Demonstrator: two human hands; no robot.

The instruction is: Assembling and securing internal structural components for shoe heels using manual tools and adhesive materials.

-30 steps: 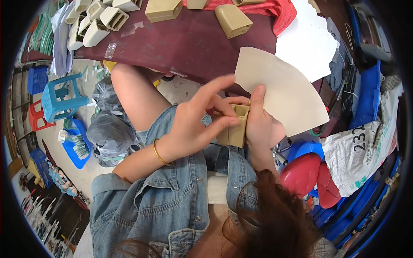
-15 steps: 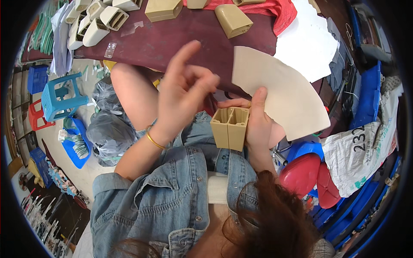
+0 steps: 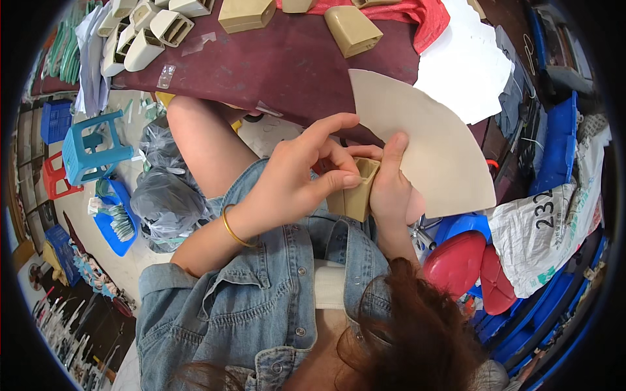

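Observation:
My right hand [image 3: 390,186] is wrapped around a beige hollow plastic piece [image 3: 358,199], held upright over my lap with its open, divided top facing up. A cream fan-shaped sheet [image 3: 427,140] sits behind my right thumb; whether the hand also grips it is hidden. My left hand [image 3: 306,163] is at the left side of the hollow piece. Its thumb and a curled finger are pinched together at the rim, while the index finger stretches out above. What lies in that pinch, if anything, is too small to make out.
Ahead is a table with a dark red cover [image 3: 261,65]; several beige hollow pieces [image 3: 248,14], a red cloth [image 3: 424,23] and white paper [image 3: 463,65] lie on it. To the left stand a blue stool [image 3: 98,153] and dark plastic bags [image 3: 166,199]. A white sack [image 3: 541,228] is at right.
My left hand has come down and right, from above the lap to the hollow piece's rim. The fan-shaped sheet has tilted slightly clockwise. My right hand keeps its hold.

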